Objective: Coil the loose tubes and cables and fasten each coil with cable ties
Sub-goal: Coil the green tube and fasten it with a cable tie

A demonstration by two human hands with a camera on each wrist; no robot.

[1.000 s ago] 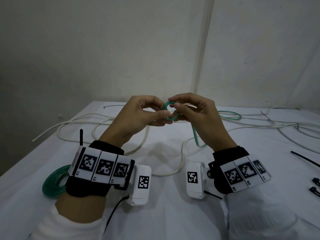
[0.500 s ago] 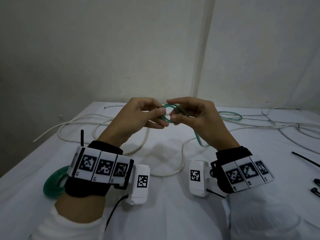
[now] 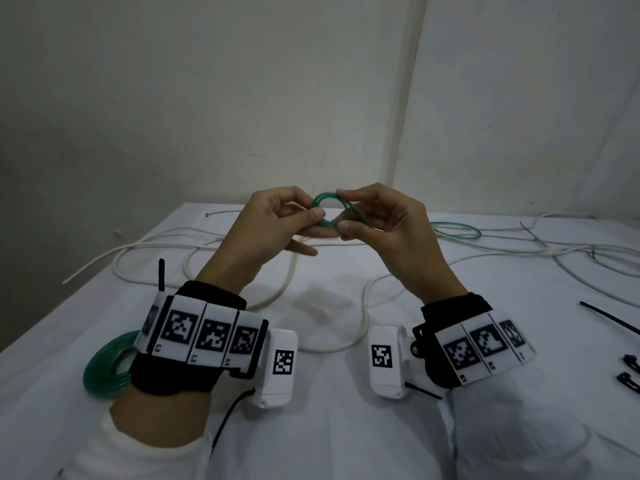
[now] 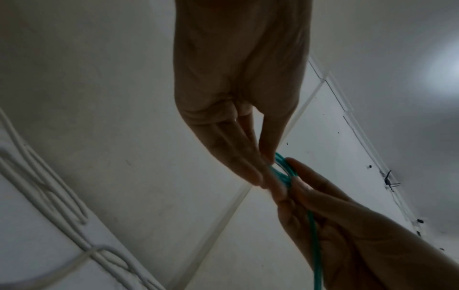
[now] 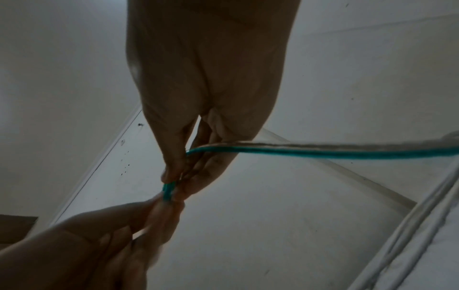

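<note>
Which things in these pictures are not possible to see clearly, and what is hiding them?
- Green tube: head view, how many loops it has; the fingertips of the left hand and right hand cover the crossing.
- Finished green coil: head view, partly behind the left wrist band; any tie is hidden.
- Black cable ties: head view, cut off by the right edge.
- Both wrist views: dark, finger detail blurred.

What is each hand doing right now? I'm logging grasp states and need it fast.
Left hand: pinching the small green tube loop.
Right hand: pinching the same loop.
</note>
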